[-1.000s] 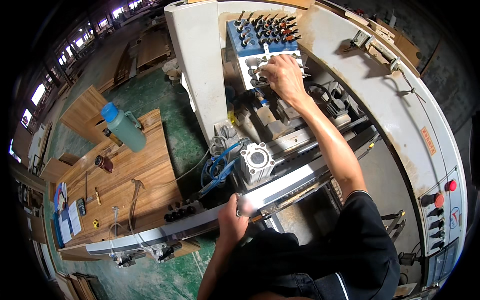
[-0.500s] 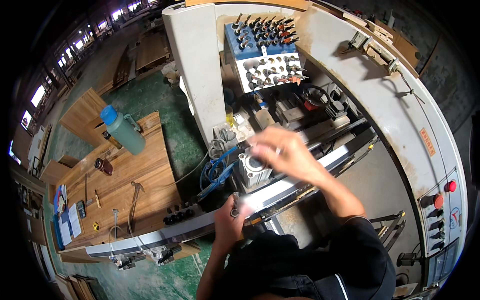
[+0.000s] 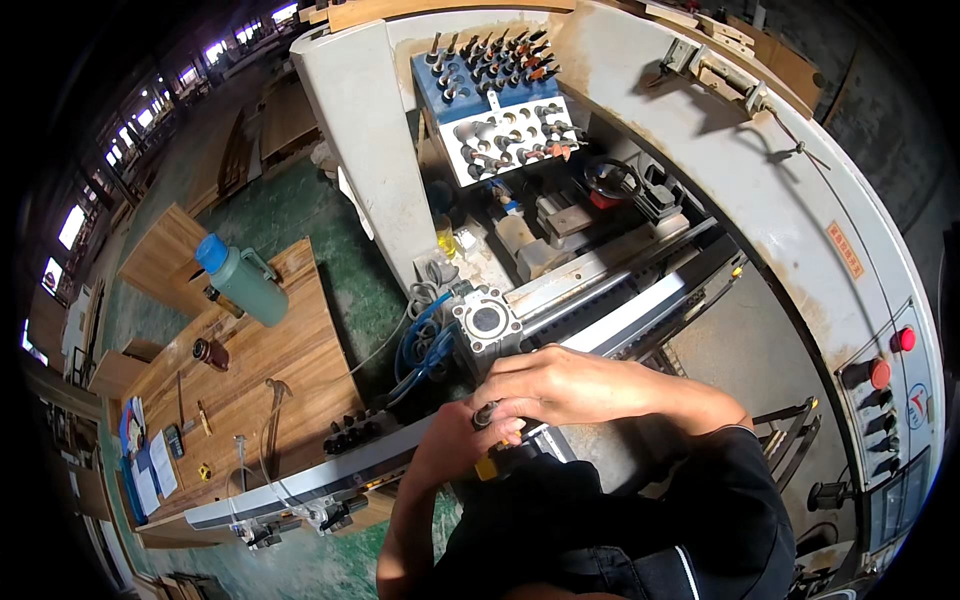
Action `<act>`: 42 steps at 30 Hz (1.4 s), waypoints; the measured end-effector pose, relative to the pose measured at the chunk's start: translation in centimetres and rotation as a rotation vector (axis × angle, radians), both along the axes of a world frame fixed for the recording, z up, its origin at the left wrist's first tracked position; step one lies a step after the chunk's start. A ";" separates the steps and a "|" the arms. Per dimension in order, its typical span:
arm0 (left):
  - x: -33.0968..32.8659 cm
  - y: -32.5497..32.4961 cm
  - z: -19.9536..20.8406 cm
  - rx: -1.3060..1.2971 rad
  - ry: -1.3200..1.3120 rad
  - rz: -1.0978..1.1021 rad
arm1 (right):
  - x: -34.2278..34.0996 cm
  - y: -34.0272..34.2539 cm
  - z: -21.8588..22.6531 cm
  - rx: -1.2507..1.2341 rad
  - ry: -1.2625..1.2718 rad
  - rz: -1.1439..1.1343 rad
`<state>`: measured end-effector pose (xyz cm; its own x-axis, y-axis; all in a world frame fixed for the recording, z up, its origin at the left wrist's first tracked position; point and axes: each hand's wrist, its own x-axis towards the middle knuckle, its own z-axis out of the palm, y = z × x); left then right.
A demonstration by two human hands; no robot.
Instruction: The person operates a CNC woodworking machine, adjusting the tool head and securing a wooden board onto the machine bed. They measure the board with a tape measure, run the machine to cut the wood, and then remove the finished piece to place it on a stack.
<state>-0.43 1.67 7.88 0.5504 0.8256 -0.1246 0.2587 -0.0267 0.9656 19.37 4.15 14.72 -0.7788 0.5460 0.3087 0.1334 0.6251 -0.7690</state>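
My two hands meet in front of me, just on my side of the machine's pale rail. Between them pokes out a short dark metal piece (image 3: 484,413) with a rounded end; the rest of it is hidden by fingers. My left hand (image 3: 447,440) is closed around it from the left. Over it from the right comes my right hand (image 3: 548,386), its fingers bent and pressed against the same piece and the left hand. Just beyond them stands a square metal cylinder block (image 3: 487,320) with a round dark centre. Below the fingers shows a small yellow part (image 3: 487,468).
A blue and white rack (image 3: 500,132) of cutter bits sits at the back, near a black handwheel (image 3: 612,180). On the wooden table (image 3: 310,330) at left are a green jug (image 3: 250,285), a jar (image 3: 210,353) and a hammer (image 3: 276,395). Red buttons (image 3: 880,374) are at right.
My right hand has come down from above the cylinder block to join my left hand at the dark metal piece. The view has shifted slightly.
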 end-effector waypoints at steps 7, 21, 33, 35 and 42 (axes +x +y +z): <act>0.9 -0.1 1.7 -0.077 -0.144 0.060 | 1.0 0.0 0.6 0.035 -0.009 -0.025; -1.1 -1.0 -7.3 0.594 0.038 0.679 | 8.5 14.5 5.4 0.546 0.113 -0.933; -1.1 -1.3 -6.6 0.704 0.082 0.722 | 6.2 22.2 1.2 0.710 -0.024 -0.863; -1.2 -1.3 -6.8 0.734 0.092 0.722 | 5.8 22.7 0.8 0.720 -0.017 -0.844; -1.4 -1.1 -7.3 0.798 0.110 0.708 | 5.0 23.2 0.8 0.717 -0.109 -0.912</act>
